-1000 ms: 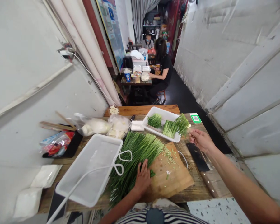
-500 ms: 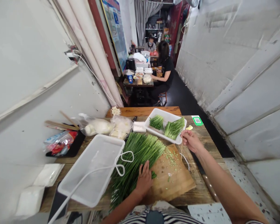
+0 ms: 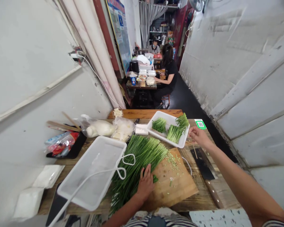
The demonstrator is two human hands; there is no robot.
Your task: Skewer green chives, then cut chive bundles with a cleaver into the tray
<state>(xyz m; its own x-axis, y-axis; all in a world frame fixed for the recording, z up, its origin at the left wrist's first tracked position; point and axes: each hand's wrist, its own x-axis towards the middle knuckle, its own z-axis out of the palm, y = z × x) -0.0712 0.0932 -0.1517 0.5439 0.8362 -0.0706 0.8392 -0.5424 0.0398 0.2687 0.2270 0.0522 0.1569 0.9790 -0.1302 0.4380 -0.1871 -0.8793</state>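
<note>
My left hand (image 3: 145, 182) lies with fingers spread on a large pile of green garlic chives (image 3: 142, 154), beside the wooden cutting board (image 3: 172, 183). Just right of the white tray (image 3: 153, 138), my right hand (image 3: 198, 136) is closed in a pinch. A thin wooden skewer (image 3: 195, 152) hangs below it, its upper end hidden by the fingers. Cut chives (image 3: 174, 134) rest in the tray, with another bunch (image 3: 159, 125) to their left. Small chopped bits (image 3: 172, 160) are scattered on the board.
A cleaver (image 3: 204, 167) lies right of the board, near loose skewers (image 3: 190, 162). An open translucent bin (image 3: 92, 201) with a white cable (image 3: 85, 179) across it stands left. Bagged food (image 3: 100, 129) sits behind. Two people sit at tables further back.
My right hand has moved right, away from the tray's corner, with the skewer. The cleaver's blade shows more fully. My left hand stays on the chives, and the view has shifted slightly.
</note>
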